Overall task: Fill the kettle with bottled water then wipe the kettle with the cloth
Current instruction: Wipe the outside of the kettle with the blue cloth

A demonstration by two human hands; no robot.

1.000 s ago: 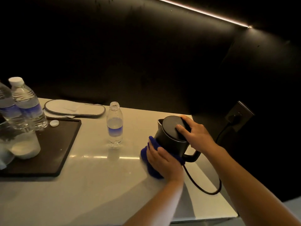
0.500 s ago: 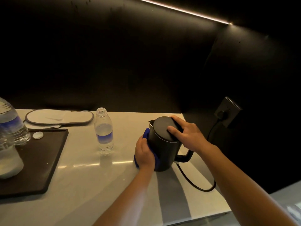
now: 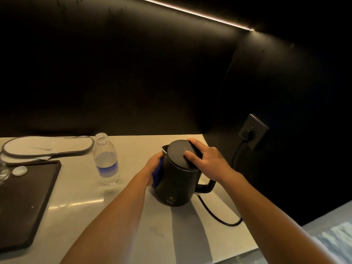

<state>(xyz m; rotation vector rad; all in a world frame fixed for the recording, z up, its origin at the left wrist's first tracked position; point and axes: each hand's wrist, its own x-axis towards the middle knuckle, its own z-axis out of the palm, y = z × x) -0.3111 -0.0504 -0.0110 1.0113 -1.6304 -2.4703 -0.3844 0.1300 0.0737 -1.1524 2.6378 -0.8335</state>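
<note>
A black electric kettle (image 3: 176,189) stands on the pale counter (image 3: 133,221) with its lid down. My right hand (image 3: 207,161) rests on top of the lid, fingers spread over it. My left hand (image 3: 152,166) presses a blue cloth (image 3: 157,175) against the kettle's left side; most of the cloth is hidden under the hand. An uncapped water bottle (image 3: 106,162), partly full, stands to the left of the kettle.
A dark tray (image 3: 28,202) lies at the left with a white bottle cap (image 3: 19,170) on it. A flat white slipper (image 3: 47,146) lies at the back. The kettle's black cord (image 3: 219,218) loops to a wall socket (image 3: 252,131). The counter's right edge runs close by.
My left hand with the cloth has slid from the kettle's lower front round to its left side and upward. The right hand stays on the lid. The view has shifted right.
</note>
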